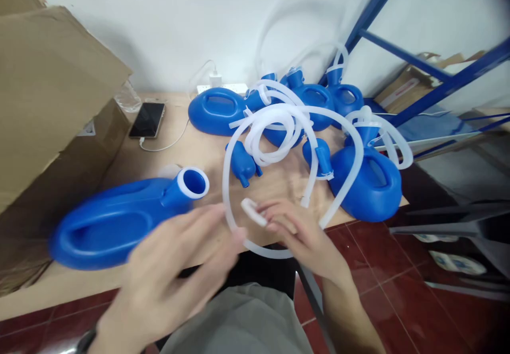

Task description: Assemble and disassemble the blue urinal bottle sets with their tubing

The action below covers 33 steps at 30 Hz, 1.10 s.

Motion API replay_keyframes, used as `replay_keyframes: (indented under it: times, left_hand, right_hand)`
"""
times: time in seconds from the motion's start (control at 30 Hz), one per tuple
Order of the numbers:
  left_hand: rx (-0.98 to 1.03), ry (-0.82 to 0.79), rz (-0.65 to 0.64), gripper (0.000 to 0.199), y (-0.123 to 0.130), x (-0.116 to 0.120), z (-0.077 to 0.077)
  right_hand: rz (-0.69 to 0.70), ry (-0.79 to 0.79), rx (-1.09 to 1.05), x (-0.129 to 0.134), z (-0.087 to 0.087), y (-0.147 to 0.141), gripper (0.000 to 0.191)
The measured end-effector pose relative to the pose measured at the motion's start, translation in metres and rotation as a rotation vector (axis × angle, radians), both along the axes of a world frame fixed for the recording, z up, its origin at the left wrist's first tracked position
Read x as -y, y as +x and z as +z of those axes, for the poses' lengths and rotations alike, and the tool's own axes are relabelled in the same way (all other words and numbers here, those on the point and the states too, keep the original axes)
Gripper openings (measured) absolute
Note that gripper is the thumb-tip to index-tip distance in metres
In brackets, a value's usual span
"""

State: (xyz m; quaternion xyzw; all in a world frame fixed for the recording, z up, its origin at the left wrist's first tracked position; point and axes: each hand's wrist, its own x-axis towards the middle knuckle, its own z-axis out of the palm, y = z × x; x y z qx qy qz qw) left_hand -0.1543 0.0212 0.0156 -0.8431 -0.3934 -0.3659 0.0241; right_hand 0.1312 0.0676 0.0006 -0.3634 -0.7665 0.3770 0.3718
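My right hand [300,234] pinches a small white curved piece [254,213], maybe a ring or cap seen edge-on, above the table's front edge. Blurred by motion, my left hand [179,269] has its fingers apart, close to a loop of clear tubing [228,184]; contact with it is unclear. Left of that loop lies a blue urinal bottle [107,226] on its side, its white-rimmed mouth uncovered and pointing right. Beyond my hands, a small blue spouted part [241,163] and another blue part [321,157] rest beside the coiled tubing [274,157].
Several more blue bottles with tubing, including one bottle [366,184], stand or lie at the back and right. A phone [147,120] charges from a power strip [235,88]. A cardboard box [51,77] stands left; a blue metal rack [422,67] rises right.
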Motion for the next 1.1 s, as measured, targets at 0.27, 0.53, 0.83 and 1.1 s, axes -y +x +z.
replay_keyframes:
  times: [0.27,0.53,0.83,1.1]
  left_hand:
    - [0.176,-0.115,-0.053,0.054,0.061,-0.011,-0.034]
    - [1.008,-1.073,-0.134,0.033,0.056,-0.008,-0.049]
    - [1.232,-1.435,-0.466,0.041,0.037,-0.011,-0.051]
    - [1.467,-1.434,-0.385,0.032,0.048,-0.017,-0.049]
  right_hand:
    - [0.075,-0.238,-0.112,-0.009,-0.004,-0.020,0.017]
    - [0.208,0.010,0.077,-0.026,0.005,-0.015,0.022]
    - [0.219,0.223,0.023,-0.034,0.009,-0.027,0.016]
    - [0.150,0.160,-0.032,-0.052,-0.003,-0.033,0.011]
